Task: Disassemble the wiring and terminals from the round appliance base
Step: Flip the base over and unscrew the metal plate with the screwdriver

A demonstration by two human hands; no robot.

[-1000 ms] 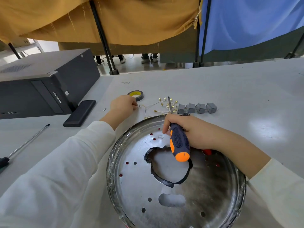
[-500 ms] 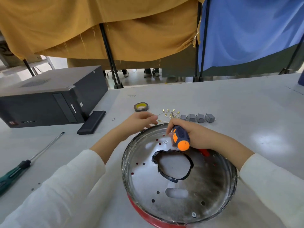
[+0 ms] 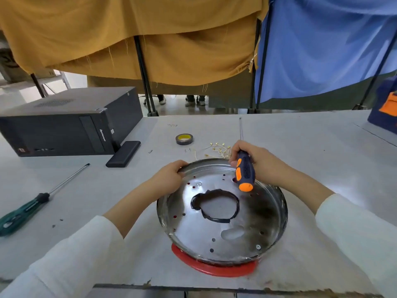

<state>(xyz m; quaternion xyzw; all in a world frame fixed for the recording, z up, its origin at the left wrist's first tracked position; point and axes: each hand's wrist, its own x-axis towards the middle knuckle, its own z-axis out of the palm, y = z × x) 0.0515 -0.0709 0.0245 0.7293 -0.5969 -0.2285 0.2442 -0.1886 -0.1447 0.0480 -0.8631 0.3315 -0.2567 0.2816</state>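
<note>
The round appliance base (image 3: 247, 233) is a shiny metal dish with a red rim below, a black-edged centre hole and several small holes. It lies near the table's front edge. My left hand (image 3: 169, 177) grips its far-left rim. My right hand (image 3: 255, 160) holds a screwdriver with a blue and orange handle (image 3: 245, 173) over the far-right part of the dish, its shaft pointing away. Loose wires with brass terminals (image 3: 217, 149) lie on the table just behind the base.
A black computer case (image 3: 64, 125) stands at the back left with a black flat device (image 3: 123, 153) beside it. A green-handled screwdriver (image 3: 32, 205) lies at the left. A tape roll (image 3: 184, 139) sits behind the base. Curtains hang beyond the table.
My left hand came back from the wires and took hold of the base's rim. The right hand with the screwdriver lifted and shifted right. The view pulled back.
</note>
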